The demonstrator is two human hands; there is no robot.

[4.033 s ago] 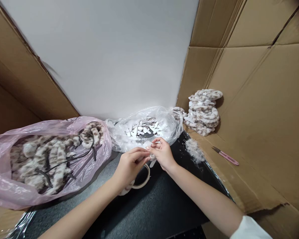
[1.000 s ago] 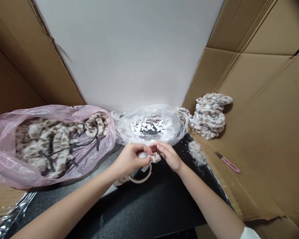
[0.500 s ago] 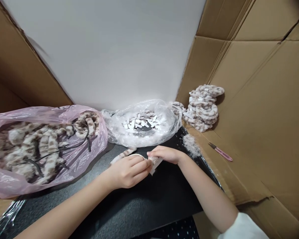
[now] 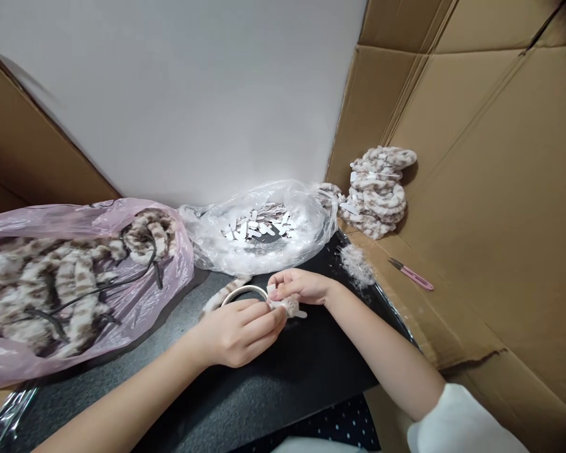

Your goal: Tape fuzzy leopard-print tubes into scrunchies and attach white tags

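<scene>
My left hand [image 4: 243,328] is closed in a pinch on the tufted end of a furry brown-and-white strip [image 4: 291,306]. From that end a small white tab pokes out to the right. Close against it, the thumb and fingers of my right hand [image 4: 298,286] pinch a white tag [image 4: 271,289]. A thin cream ring [image 4: 243,290] curves up behind my left hand; its lower part is hidden. A striped furry length [image 4: 222,297] lies beside the ring, and whether it joins the held end cannot be seen.
A pink plastic bag [image 4: 185,251] of furry pieces and black cords lies left. Behind my hands is a clear bag [image 4: 207,251] of white tags. Furry strips [image 4: 380,195] are stacked at the right, near fluff [image 4: 356,264] and pink-handled snips [image 4: 412,274]. Cardboard walls [image 4: 490,157] enclose the table.
My right hand has moved left across the furry end and now pinches a white tag near my left fingers. More of the cream ring shows. The whole view has shifted slightly.
</scene>
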